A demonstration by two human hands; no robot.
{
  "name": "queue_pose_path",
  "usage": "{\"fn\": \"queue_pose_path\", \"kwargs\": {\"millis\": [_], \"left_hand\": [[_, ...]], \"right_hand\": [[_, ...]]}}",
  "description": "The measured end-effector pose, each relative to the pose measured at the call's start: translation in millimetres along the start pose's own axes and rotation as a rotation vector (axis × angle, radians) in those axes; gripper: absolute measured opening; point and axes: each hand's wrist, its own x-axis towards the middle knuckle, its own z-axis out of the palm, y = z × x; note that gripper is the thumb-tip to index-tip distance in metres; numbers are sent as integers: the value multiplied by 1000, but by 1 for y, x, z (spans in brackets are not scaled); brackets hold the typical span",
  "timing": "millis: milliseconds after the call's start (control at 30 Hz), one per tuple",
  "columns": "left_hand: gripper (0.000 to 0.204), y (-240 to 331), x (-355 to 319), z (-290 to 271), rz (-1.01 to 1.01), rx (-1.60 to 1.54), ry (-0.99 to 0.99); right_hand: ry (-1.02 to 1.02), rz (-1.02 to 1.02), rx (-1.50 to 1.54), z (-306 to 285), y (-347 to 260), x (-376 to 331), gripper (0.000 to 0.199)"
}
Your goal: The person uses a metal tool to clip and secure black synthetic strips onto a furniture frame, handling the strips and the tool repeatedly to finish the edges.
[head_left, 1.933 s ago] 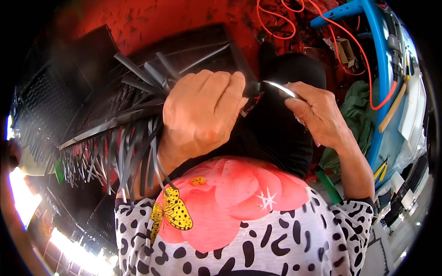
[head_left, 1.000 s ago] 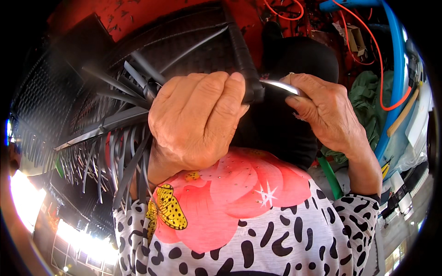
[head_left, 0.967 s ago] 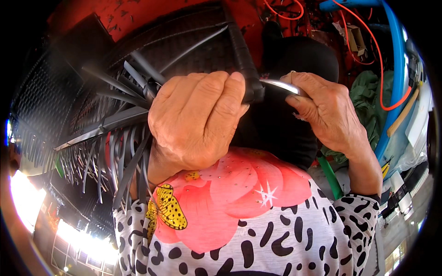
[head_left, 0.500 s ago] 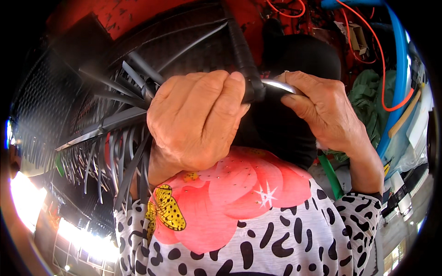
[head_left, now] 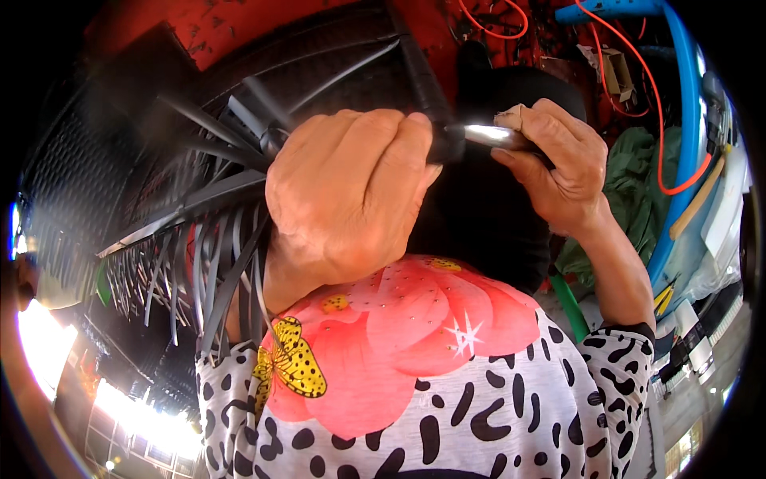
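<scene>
My left hand (head_left: 351, 199) is closed, knuckles up, around the corner end of a dark frame bar (head_left: 421, 72) wrapped in black strip. Its fingertips and what lies under the palm are hidden. A short way to the right, my right hand (head_left: 562, 164) pinches a shiny flat black strip (head_left: 488, 134) between thumb and fingers. That strip runs from the bar's end, beside my left hand, to the right hand. One right finger has a tan wrap (head_left: 508, 118) on it. Loose black strips (head_left: 211, 132) fan out left of my left hand, over a black woven panel (head_left: 80, 160).
More strip ends (head_left: 171, 267) hang in a fringe along the panel's near edge. At the right are a blue curved tube (head_left: 685, 88), an orange cord (head_left: 650, 72), a small cardboard box (head_left: 618, 76) and green sheeting (head_left: 626, 188). Beyond the bar lies a red surface (head_left: 435, 32).
My right hand has risen slightly, and the strip now runs straighter between bar and fingers. My left hand and the bar's end have shifted a little up and to the right.
</scene>
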Motion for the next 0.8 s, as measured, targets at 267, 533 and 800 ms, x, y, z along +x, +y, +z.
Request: {"fn": "queue_pose_path", "kwargs": {"millis": [267, 533, 800], "left_hand": [[22, -6, 2, 9, -22, 49, 33], [28, -5, 3, 4, -15, 48, 16], [29, -13, -9, 6, 4, 51, 14]], "right_hand": [[95, 70, 24, 9, -2, 8, 20], [214, -212, -307, 19, 10, 26, 17], [424, 53, 19, -16, -17, 55, 9]]}}
